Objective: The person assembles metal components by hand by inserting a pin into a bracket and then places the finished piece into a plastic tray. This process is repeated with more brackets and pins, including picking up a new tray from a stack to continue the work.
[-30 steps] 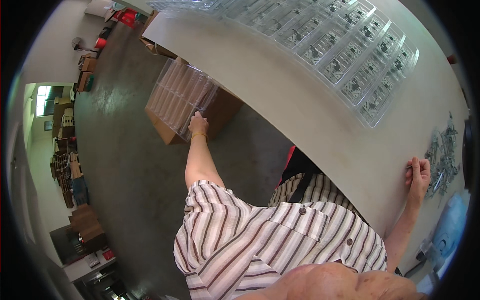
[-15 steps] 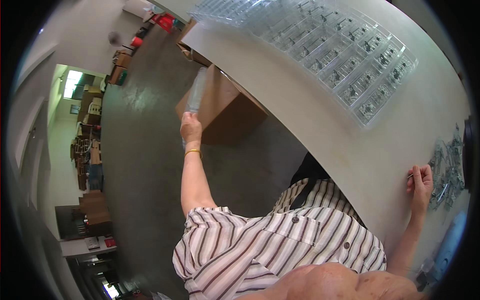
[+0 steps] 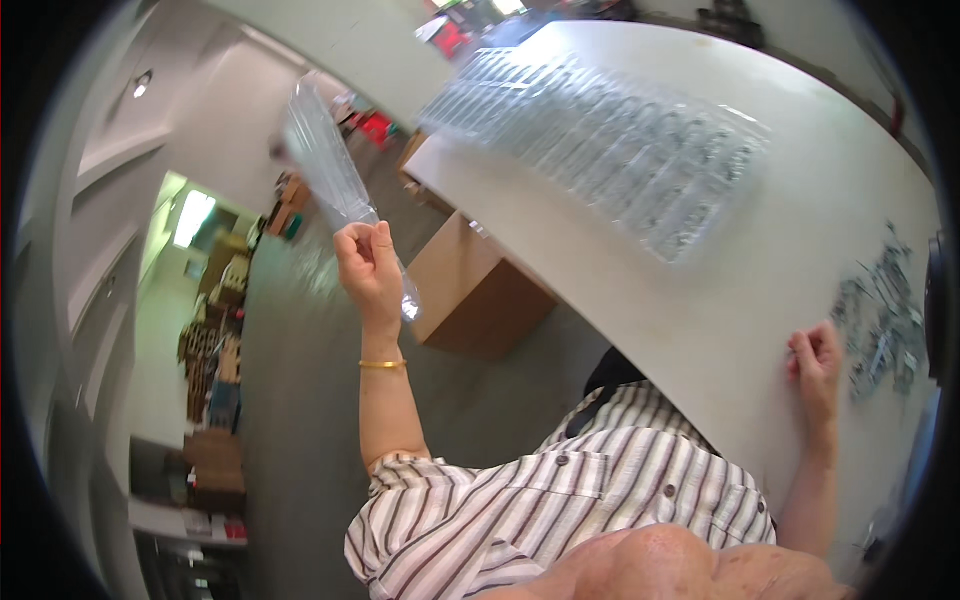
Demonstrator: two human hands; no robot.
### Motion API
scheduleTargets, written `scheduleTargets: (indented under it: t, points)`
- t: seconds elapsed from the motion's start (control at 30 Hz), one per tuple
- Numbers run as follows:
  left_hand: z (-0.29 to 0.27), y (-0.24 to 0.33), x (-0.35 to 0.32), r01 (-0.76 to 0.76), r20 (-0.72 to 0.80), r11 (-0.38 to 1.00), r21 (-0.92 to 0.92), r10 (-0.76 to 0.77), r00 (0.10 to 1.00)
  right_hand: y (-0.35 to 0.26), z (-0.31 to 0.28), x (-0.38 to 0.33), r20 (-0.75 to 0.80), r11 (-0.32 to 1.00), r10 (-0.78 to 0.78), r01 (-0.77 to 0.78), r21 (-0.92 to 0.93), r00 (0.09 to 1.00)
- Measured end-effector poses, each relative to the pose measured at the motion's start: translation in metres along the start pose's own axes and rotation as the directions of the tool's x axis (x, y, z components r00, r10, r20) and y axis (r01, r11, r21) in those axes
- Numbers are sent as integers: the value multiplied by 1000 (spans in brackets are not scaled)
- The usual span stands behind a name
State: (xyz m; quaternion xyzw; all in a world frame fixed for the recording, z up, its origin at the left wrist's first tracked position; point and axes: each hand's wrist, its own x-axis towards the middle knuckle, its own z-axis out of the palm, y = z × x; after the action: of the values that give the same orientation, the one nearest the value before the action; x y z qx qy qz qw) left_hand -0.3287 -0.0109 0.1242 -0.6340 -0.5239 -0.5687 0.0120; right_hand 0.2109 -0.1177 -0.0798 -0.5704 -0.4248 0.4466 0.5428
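Plastic tray, transparent, ribbed and tilted, is clamped in the left hand's fingers beside the smooth pale table, while the right hand's fingers curl together near jagged grey parts, contents indeterminable.

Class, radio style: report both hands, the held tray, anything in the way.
Left hand gripping clear plastic tray, held up off the table. Right hand curled, contents unclear, beside small grey parts. Nothing visibly blocking the tray.
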Motion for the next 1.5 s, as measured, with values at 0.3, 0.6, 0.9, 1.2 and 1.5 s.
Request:
scheduleTargets:
  t: [0.3, 0.6, 0.9, 1.2, 1.5]
  points:
    - [142, 160, -26, -856, 452, 509, 88, 745, 490, -42, 25, -25, -62, 1000, 2, -4, -28, 998]
    - [206, 180, -69, -850, 588, 507, -143, 734, 339, -66, 32, -37, -19, 1000, 26, -26, 15, 999]
    - [216, 151, -69, -788, 750, 615, 41, 501, 431, -67, 36, -40, -16, 999, 33, -33, 17, 999]
    - [243, 142, -59, -761, 862, 594, 263, 210, 462, -64, 35, -40, -34, 999, 45, -45, 22, 998]
    - [272, 147, -38, -636, 893, 724, 266, 64, 445, -67, 37, -42, -7, 998, 51, -51, 45, 999]
